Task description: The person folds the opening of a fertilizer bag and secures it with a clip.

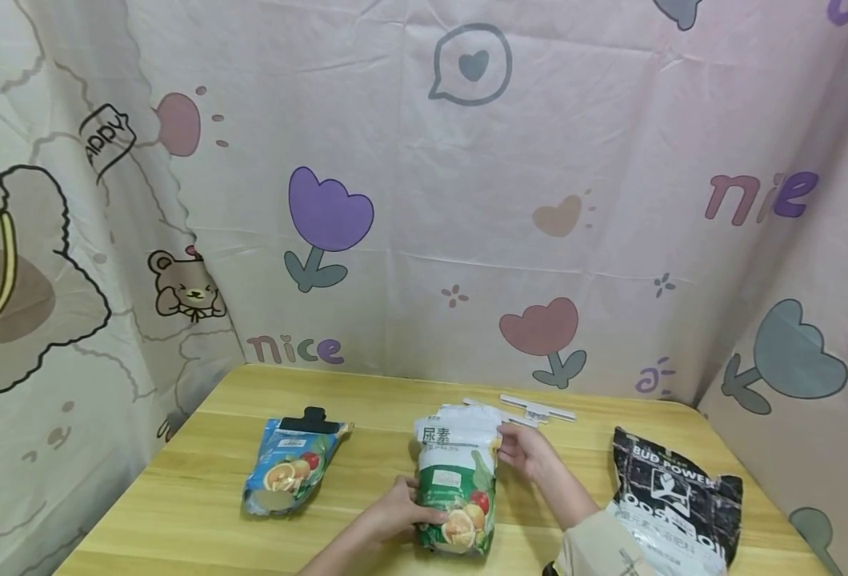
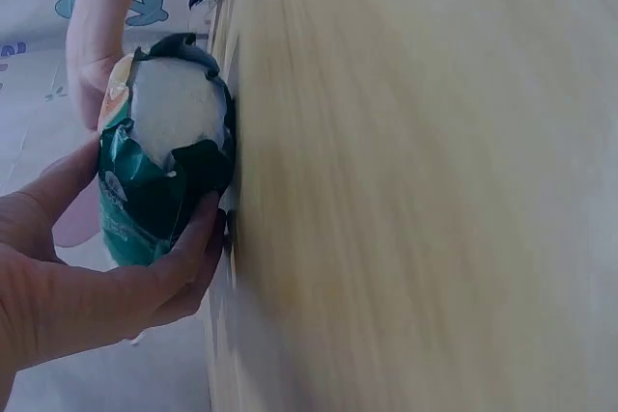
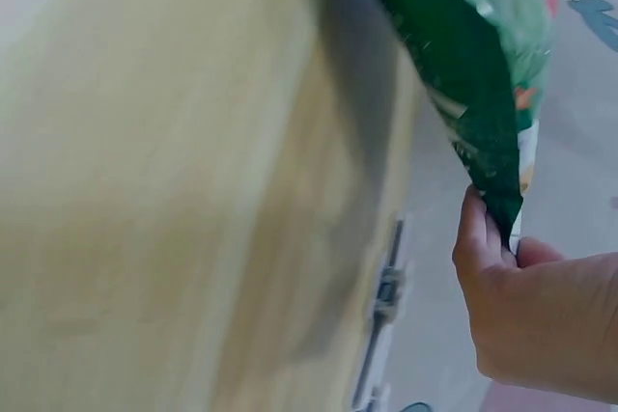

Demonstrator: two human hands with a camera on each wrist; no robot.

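Note:
A green and white bag [image 1: 447,456] with fruit and vegetable pictures and large Chinese characters stands near the table's front middle. My left hand [image 1: 400,510] grips its lower left side; the left wrist view has thumb and fingers on either side of the green bag bottom [image 2: 145,195]. At the upper right edge, my right hand [image 1: 528,450] pinches the bag between thumb and fingers, as the right wrist view confirms with the narrow green side edge [image 3: 497,166]. The bag's back is hidden in the head view.
To the left lies a blue fruit-printed bag [image 1: 287,472] with a black clip [image 1: 312,421] across its top. White sealing clips [image 1: 539,409] lie behind the green bag. A black and white bag [image 1: 676,504] sits at the right, by my right sleeve [image 1: 604,546]. A printed curtain [image 1: 410,200] hangs behind the wooden table [image 1: 179,496].

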